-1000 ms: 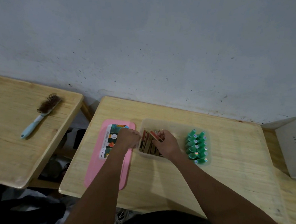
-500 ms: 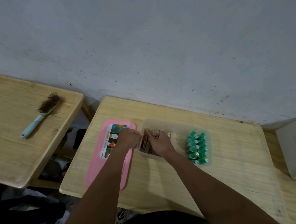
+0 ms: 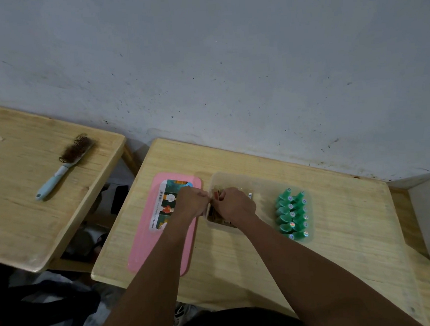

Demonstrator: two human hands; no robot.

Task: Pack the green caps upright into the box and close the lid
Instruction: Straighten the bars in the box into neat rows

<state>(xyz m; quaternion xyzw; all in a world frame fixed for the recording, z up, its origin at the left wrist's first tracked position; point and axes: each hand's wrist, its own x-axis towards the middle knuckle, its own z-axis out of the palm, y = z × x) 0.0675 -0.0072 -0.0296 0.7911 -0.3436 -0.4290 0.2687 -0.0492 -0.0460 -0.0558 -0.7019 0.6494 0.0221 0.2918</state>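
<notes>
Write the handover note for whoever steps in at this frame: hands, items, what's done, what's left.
Left hand: fingers curled at the left rim of the clear box, apparently gripping it.
Right hand: inside the box's left end, curled round brown packets.
Green caps: in two rows at the box's right end.
Pink lid: off, lying flat on the table left of the box.
Done: the caps look packed.
Left: probably settle the packets, then fit the lid.
</notes>
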